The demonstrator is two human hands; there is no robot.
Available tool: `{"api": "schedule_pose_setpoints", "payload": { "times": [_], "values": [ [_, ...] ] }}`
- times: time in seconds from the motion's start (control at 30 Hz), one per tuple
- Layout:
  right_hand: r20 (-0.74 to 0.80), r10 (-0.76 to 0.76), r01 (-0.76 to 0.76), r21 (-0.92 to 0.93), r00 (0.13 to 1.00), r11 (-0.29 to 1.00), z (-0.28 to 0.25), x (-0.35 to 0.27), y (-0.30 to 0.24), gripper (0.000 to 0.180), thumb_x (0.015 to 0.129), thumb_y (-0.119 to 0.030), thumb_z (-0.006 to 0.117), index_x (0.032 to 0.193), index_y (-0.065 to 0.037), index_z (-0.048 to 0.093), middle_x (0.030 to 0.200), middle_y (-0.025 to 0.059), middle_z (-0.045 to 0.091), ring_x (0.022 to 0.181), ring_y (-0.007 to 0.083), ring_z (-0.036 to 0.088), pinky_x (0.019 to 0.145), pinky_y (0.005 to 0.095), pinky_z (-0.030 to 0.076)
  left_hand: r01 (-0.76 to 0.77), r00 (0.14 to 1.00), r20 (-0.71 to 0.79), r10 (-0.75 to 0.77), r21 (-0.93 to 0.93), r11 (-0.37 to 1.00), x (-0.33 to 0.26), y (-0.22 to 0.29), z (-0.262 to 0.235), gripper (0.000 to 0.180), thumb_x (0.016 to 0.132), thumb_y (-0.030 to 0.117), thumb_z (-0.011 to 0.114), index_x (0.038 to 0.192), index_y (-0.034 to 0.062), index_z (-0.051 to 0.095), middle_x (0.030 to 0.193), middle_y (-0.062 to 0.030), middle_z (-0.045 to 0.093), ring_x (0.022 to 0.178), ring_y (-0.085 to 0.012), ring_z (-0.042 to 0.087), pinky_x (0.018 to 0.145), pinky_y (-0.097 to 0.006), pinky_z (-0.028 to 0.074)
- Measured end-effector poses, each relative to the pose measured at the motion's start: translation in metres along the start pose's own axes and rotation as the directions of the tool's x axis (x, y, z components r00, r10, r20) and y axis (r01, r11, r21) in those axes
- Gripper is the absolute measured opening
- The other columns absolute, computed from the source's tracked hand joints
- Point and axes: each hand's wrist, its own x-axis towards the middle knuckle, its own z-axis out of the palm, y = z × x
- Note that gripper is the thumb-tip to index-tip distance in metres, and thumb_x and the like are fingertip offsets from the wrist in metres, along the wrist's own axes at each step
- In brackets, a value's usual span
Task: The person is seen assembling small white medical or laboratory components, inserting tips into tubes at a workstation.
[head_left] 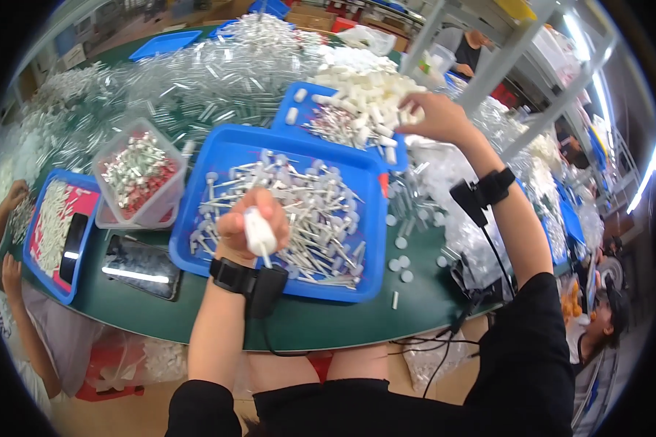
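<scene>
In front of me, my left hand [254, 224] is closed around a small white cylindrical piece [259, 234] with a thin pale stem pointing toward me. It is above a blue tray [377, 247] that holds many white sticks with round translucent caps [306, 218]. My right hand [436, 118] is stretched out to the far right, its fingers bent and apart, with nothing visible between them. It hovers beside a heap of short white cylinders [368, 91]. These lie partly in a second blue tray [288, 109], along with small red and silver pieces [332, 125].
A clear plastic tub [140, 175] of silver and red pieces stands left of the tray. A dark phone-like device [140, 266] lies nearby. Clear tubes [197, 76] cover the far table. Another person's hands [13, 273] are beside a left-hand blue tray [58, 288]. Metal posts [424, 44] rise at right.
</scene>
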Motion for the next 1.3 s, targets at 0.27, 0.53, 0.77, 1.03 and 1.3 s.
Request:
{"api": "schedule_pose_setpoints", "payload": {
  "times": [0.27, 0.53, 0.77, 1.03, 1.3],
  "values": [
    [-0.094, -0.481, 0.483, 0.335, 0.872, 0.809, 0.086, 0.188, -0.202, 0.092, 0.055, -0.055, 0.076, 0.13, -0.015, 0.042, 0.133, 0.0292, 0.032, 0.118, 0.043, 0.04, 0.099, 0.0458, 0.034, 0.068, 0.99, -0.122, -0.067, 0.004, 0.998, -0.01, -0.005, 0.006, 0.041, 0.065, 0.019, 0.071, 0.09, -0.011, 0.06, 0.067, -0.0152, 0.059, 0.042, -0.0148, 0.054, 0.037, -0.023, 0.041],
    [0.338, -0.1, 0.022, 0.226, 0.936, 0.974, 0.123, 0.212, -0.258, 0.109, 0.049, -0.046, 0.081, 0.139, -0.029, 0.022, 0.142, 0.0277, 0.011, 0.126, 0.0448, 0.03, 0.098, 0.0501, 0.035, 0.087, 0.985, -0.149, -0.089, -0.022, 0.996, -0.006, 0.002, 0.016, 0.037, 0.063, 0.021, 0.076, 0.085, -0.0061, 0.065, 0.055, -0.0092, 0.053, 0.037, -0.0149, 0.042, 0.034, -0.027, 0.027],
    [0.38, -0.392, 0.195, 0.464, 0.838, 0.864, 0.134, 0.227, -0.27, 0.067, 0.054, -0.019, 0.073, 0.117, -0.02, 0.051, 0.132, 0.0249, 0.027, 0.096, 0.0355, 0.054, 0.071, 0.0445, 0.051, 0.086, 0.98, -0.179, -0.082, 0.013, 0.996, -0.007, 0.003, 0.012, 0.037, 0.063, 0.021, 0.077, 0.085, -0.0065, 0.064, 0.058, -0.0097, 0.055, 0.04, -0.0148, 0.045, 0.035, -0.027, 0.027],
    [-0.016, -0.432, 0.365, 0.563, 0.902, 0.741, 0.142, 0.236, -0.244, 0.045, 0.053, -0.012, 0.068, 0.097, -0.014, 0.058, 0.075, 0.0117, 0.058, 0.054, 0.0198, 0.056, 0.048, 0.0343, 0.047, 0.092, 0.986, -0.141, -0.092, -0.004, 0.996, -0.004, 0.0, 0.017, 0.035, 0.065, 0.021, 0.074, 0.085, -0.005, 0.064, 0.06, -0.0099, 0.055, 0.039, -0.0145, 0.044, 0.034, -0.026, 0.028],
    [-0.152, -0.493, 0.492, 0.528, 0.857, 0.693, 0.046, 0.171, -0.144, 0.041, 0.059, -0.012, 0.067, 0.098, -0.013, 0.056, 0.078, 0.0064, 0.057, 0.051, 0.0126, 0.049, 0.045, 0.0273, 0.043, 0.005, 0.996, -0.094, -0.007, -0.024, 1.0, -0.005, -0.004, 0.006, 0.038, 0.066, 0.022, 0.07, 0.09, -0.0059, 0.06, 0.069, -0.0152, 0.057, 0.042, -0.0165, 0.048, 0.038, -0.027, 0.036]
  ]
}}
